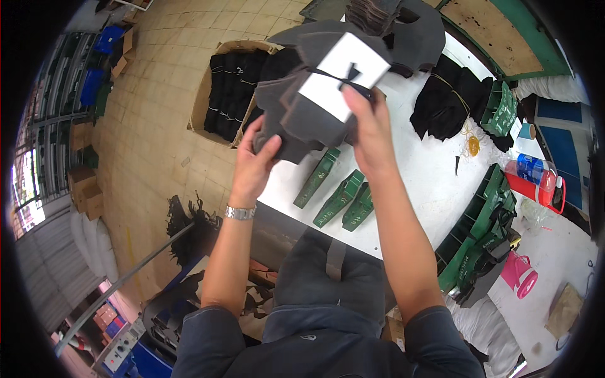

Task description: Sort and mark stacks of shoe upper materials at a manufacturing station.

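Both hands hold up a tied bundle of dark grey, flat cut-out pieces [315, 123] above the white table [413, 183]. On top of it lies a white sheet of paper [331, 94], with a black tie [328, 74] running across. My left hand [255, 167] is closed on the bundle's near left edge, thumb on top. At its right side my right hand [372, 132] grips it, the thumb pressing near the tie's knot and the fingers partly hidden. Below the bundle, three narrow green blocks [340, 198] with handwritten marks lie on the table.
Beyond the table's left edge stands a cardboard box [203, 104] of black rolled bundles. More grey pieces [419, 34] are stacked at the far end. To the right are a tied black bundle [444, 97], green moulds [472, 220] and a red-capped jug [535, 179].
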`<move>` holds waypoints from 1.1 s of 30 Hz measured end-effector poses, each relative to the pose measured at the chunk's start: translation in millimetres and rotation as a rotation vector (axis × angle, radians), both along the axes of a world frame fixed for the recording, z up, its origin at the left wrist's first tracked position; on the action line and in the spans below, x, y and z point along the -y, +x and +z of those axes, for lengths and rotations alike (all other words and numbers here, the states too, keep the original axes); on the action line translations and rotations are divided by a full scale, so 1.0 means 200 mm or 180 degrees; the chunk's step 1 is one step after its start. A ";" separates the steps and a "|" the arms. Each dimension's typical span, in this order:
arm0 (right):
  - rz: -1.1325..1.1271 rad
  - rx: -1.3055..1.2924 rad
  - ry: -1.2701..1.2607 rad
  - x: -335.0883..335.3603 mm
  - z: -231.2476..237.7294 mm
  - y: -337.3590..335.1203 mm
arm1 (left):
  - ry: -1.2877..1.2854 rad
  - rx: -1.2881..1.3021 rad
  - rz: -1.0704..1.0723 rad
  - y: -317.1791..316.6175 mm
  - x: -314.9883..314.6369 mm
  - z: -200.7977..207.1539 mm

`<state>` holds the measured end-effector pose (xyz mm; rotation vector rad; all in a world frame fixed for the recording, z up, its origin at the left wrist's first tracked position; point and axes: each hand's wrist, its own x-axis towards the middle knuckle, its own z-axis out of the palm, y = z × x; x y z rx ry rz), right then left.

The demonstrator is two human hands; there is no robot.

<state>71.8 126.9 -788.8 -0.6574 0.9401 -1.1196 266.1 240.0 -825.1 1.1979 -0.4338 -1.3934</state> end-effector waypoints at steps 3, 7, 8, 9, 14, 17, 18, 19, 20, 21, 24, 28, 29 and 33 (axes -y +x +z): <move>0.0349 -0.0543 -0.0067 0.05 -0.03 0.10 | 0.0251 0.0063 -0.0003 0.12 0.08 -0.11; 0.0143 -0.3778 -0.0905 0.03 -0.17 0.09 | 0.0781 0.0022 -0.0280 0.15 0.12 -0.32; 0.0191 -0.3626 -0.0862 0.00 -0.18 0.07 | 0.0766 -0.0091 -0.0309 0.11 0.12 -0.33; 0.0235 -0.3470 -0.0818 -0.02 -0.19 0.05 | 0.0777 -0.0132 -0.0331 0.10 0.14 -0.33; 0.0491 -0.3368 -0.1083 -0.12 -0.14 -0.04 | 0.0944 0.0435 -0.0533 0.16 0.15 -0.36; 0.0559 -0.3156 -0.1101 -0.19 -0.15 -0.13 | 0.1044 0.0541 -0.0560 0.18 0.13 -0.36; 0.0680 -0.3186 -0.1183 -0.22 -0.15 -0.18 | 0.1049 0.0645 -0.0548 0.18 0.15 -0.37; 0.0797 -0.3219 -0.1266 -0.24 -0.16 -0.23 | 0.1133 0.0775 -0.0515 0.19 0.13 -0.36; 0.0687 -0.3274 -0.1275 -0.27 -0.19 -0.31 | 0.1144 0.0736 -0.0463 0.19 0.13 -0.36; 0.0586 -0.3283 -0.1179 -0.34 -0.21 -0.38 | 0.1194 0.0702 -0.0409 0.19 0.11 -0.35; 0.0190 -0.3342 -0.0792 -0.55 -0.24 -0.62 | 0.1276 0.1157 -0.0160 0.19 0.01 -0.27; -0.0055 -0.3908 -0.0362 -1.05 -0.26 -1.01 | 0.1087 0.1586 -0.0309 0.19 -0.31 -0.18; -0.0016 -0.3955 -0.0257 -1.24 -0.28 -1.12 | 0.1098 0.1489 -0.0223 0.17 -0.39 -0.16; 0.0535 -0.4101 0.1680 -2.03 -0.19 -1.35 | 0.1014 0.1427 -0.0748 -0.10 -0.43 0.25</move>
